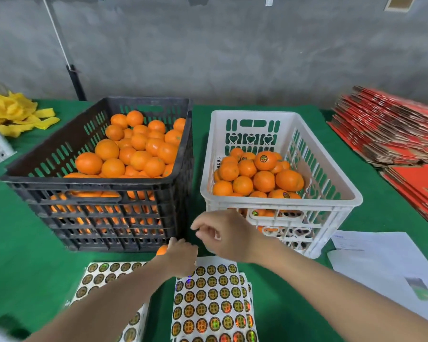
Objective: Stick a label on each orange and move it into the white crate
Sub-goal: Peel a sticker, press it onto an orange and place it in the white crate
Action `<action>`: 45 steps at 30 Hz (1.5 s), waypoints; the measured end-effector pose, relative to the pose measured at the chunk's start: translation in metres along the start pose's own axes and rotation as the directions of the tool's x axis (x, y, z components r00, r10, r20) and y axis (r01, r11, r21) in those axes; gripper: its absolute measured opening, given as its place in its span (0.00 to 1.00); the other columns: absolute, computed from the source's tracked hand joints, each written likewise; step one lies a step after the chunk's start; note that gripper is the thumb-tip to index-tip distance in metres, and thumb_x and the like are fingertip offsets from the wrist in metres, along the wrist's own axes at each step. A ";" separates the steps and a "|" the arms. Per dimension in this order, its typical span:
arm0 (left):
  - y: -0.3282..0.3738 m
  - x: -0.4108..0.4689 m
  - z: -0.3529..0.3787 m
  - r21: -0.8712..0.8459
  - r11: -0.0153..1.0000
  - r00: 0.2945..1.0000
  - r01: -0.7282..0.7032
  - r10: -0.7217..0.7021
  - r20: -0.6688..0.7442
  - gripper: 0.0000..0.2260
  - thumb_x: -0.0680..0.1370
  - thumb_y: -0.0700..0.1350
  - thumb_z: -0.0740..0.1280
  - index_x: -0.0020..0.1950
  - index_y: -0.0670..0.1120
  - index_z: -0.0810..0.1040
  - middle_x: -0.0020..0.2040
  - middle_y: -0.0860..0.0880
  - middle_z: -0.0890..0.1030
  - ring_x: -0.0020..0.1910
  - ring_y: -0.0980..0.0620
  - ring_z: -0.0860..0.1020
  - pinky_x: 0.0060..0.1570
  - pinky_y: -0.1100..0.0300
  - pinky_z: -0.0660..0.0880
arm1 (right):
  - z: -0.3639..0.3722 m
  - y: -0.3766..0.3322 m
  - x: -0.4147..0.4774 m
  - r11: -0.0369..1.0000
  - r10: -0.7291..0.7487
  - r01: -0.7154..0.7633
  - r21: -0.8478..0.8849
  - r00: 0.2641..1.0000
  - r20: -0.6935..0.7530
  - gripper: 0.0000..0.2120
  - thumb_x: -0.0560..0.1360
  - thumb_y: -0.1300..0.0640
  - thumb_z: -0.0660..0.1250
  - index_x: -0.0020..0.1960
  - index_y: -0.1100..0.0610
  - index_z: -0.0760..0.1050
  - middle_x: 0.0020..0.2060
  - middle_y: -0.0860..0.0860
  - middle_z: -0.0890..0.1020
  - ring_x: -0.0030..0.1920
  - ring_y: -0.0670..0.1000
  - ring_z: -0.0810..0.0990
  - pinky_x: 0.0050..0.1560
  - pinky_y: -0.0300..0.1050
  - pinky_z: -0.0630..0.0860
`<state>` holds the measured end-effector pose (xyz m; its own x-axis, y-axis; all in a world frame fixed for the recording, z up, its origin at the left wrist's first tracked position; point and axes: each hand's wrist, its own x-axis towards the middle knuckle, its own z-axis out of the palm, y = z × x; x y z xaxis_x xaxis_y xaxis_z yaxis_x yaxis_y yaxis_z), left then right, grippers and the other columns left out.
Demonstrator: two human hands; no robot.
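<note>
Sticker sheets point(208, 299) lie under your wrists, handy for peeling. Your left hand point(182, 257) grips an orange point(162, 250) beside the black crate point(97, 191), steadying it. Your right hand point(224, 233) hovers with fingertips pinched; whether it holds a label, I can't tell. The white crate point(282, 201) sits close on the right.

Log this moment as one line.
left hand: holds orange | right hand: fingers curled, contents unclear | white crate: part-filled | stage: labelling

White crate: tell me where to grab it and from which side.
Take the white crate by the handle slots in its short end walls: the near handle and the far handle, reaching in from outside at each end. Its long walls show only narrow slits.
</note>
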<state>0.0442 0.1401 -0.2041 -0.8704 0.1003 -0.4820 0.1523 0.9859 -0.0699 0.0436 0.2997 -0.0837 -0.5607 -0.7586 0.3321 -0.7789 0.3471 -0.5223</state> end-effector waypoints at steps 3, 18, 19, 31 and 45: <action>0.003 0.003 0.004 -0.008 1.000 0.998 0.026 -0.026 -0.049 0.16 0.78 0.48 0.62 0.64 0.44 0.73 0.59 0.46 0.77 0.62 0.44 0.71 0.64 0.51 0.61 | 0.020 0.008 -0.008 0.988 0.155 -0.154 -0.016 0.981 0.118 0.11 0.77 0.60 0.63 0.58 0.59 0.76 0.39 0.55 0.82 0.37 0.48 0.76 0.41 0.42 0.73; -0.006 -0.051 -0.074 -0.972 0.046 0.972 0.230 -0.067 0.227 0.09 0.73 0.37 0.64 0.31 0.41 0.73 0.29 0.43 0.74 0.30 0.46 0.74 0.36 0.57 0.73 | 0.053 0.008 -0.021 0.896 0.430 -0.441 -0.054 0.891 -0.146 0.06 0.75 0.53 0.65 0.47 0.56 0.76 0.36 0.46 0.77 0.38 0.45 0.73 0.41 0.38 0.69; -0.006 -0.053 -0.076 -0.965 -0.006 0.965 0.261 -0.027 0.261 0.09 0.73 0.37 0.63 0.32 0.41 0.74 0.29 0.43 0.76 0.28 0.46 0.75 0.34 0.58 0.75 | 0.054 0.006 -0.022 0.897 0.424 -0.438 -0.059 0.891 -0.164 0.06 0.75 0.53 0.65 0.47 0.55 0.76 0.36 0.46 0.78 0.39 0.45 0.73 0.42 0.38 0.69; 0.010 -0.056 -0.077 -0.934 -0.148 0.943 0.326 -0.023 0.333 0.07 0.75 0.33 0.62 0.36 0.38 0.74 0.25 0.42 0.77 0.25 0.47 0.76 0.31 0.58 0.76 | 0.051 -0.002 -0.024 0.881 0.342 -0.389 -0.269 0.917 -0.205 0.09 0.76 0.55 0.62 0.46 0.58 0.79 0.45 0.52 0.81 0.47 0.52 0.78 0.43 0.41 0.68; 0.000 -0.045 -0.059 -0.889 0.421 0.981 0.180 -0.012 0.193 0.13 0.76 0.39 0.61 0.32 0.45 0.66 0.25 0.49 0.65 0.25 0.53 0.63 0.30 0.62 0.62 | 0.034 -0.001 -0.025 0.902 0.356 -0.232 0.364 0.877 -0.322 0.07 0.72 0.68 0.68 0.41 0.58 0.79 0.35 0.56 0.79 0.34 0.45 0.73 0.36 0.36 0.69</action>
<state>0.0554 0.1432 -0.1307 -0.7654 0.0603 -0.6407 -0.5091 0.5523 0.6602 0.0683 0.3000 -0.1182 -0.8595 -0.3647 0.3581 -0.4699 0.2883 -0.8343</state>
